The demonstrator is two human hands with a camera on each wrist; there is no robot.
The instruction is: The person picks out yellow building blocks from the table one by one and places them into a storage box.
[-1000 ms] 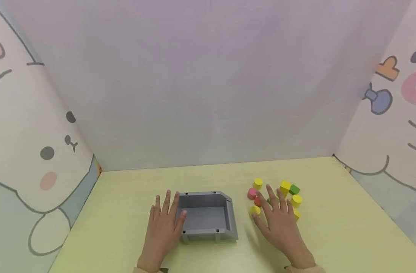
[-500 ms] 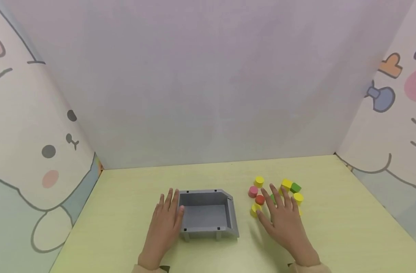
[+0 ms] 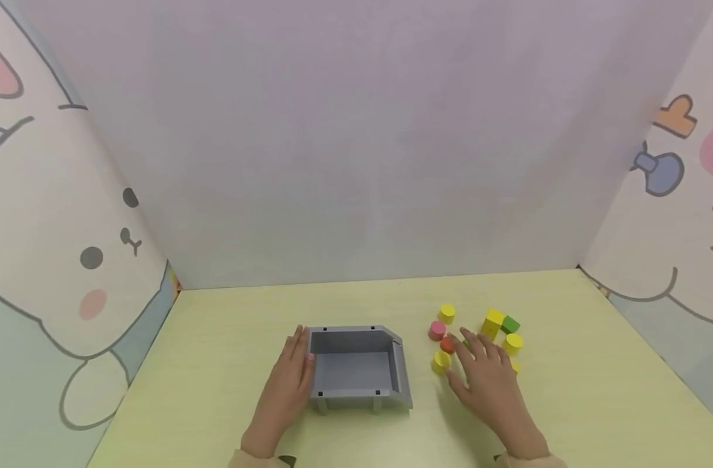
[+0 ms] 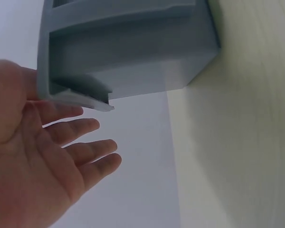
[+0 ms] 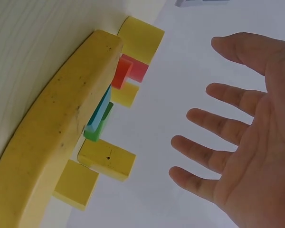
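My left hand lies along the left side of a grey plastic bin, fingers straight and thumb at its rim. In the left wrist view, the bin covers part of that hand. Over a group of small toy blocks hovers my right hand, fingers spread and slightly bent, holding nothing. Nearest its thumb is a yellow cylinder; a red block is by its fingertips. The right wrist view shows a long yellow block and a blue piece, which the hand hides from the head view.
Around the right hand also lie a pink cylinder, a yellow cylinder, a yellow block, a green block and another yellow cylinder. A plain pale wall and cartoon-printed side panels enclose the pale yellow table.
My left hand has drawn its fingers together and come in against the bin's side. The right hand's spread fingers have bent a little over the blocks. The head view has shifted slightly.
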